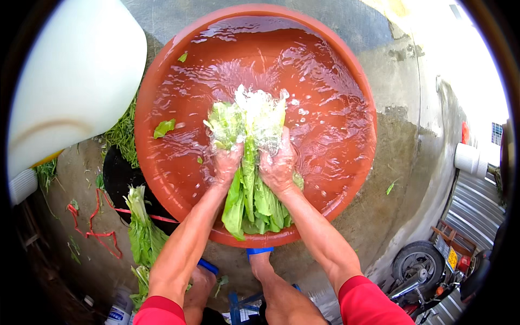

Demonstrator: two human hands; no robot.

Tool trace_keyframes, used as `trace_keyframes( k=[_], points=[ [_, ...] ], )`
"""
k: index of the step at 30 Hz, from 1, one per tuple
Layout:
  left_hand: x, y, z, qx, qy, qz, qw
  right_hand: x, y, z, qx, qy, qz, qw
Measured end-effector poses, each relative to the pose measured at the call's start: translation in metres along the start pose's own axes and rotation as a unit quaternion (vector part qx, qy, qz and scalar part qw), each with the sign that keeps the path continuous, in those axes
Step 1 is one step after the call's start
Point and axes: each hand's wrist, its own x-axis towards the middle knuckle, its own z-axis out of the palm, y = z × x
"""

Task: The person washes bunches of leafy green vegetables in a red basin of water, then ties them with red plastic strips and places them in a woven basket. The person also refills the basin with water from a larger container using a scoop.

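Note:
Before me stands a large round reddish-brown plastic tub holding water. My left hand and my right hand both grip one bunch of leafy green vegetables, one hand on each side. The pale stem ends lie in splashing water at the middle of the tub, and the leaves point back towards me over the near rim. Water and foam partly hide my fingers. Loose leaf pieces float at the left side of the tub.
More leafy greens lie left of the tub, near a black round container and a red plastic ribbon. A large white container stands at the upper left. A motorcycle is at the lower right.

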Motion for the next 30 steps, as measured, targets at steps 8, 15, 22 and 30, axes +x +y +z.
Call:
trace_keyframes(
  k=[8, 15, 22, 30],
  points=[
    [0.028, -0.035, -0.065, 0.172, -0.101, -0.034, 0.979, 0.015, -0.009, -0.007, 0.066, -0.034, 0.006, 0.997],
    [0.041, 0.033, -0.067, -0.059, -0.147, -0.293, 0.943, 0.047, -0.010, -0.068, 0.129, -0.178, 0.170, 0.960],
    [0.045, 0.085, -0.018, 0.113, -0.164, -0.275, 0.941, 0.063, -0.033, -0.046, 0.139, -0.138, 0.175, 0.965],
    [0.080, 0.040, -0.042, -0.028, -0.205, -0.248, 0.946, 0.114, -0.017, -0.082, 0.253, -0.139, 0.277, 0.917]
  ],
)
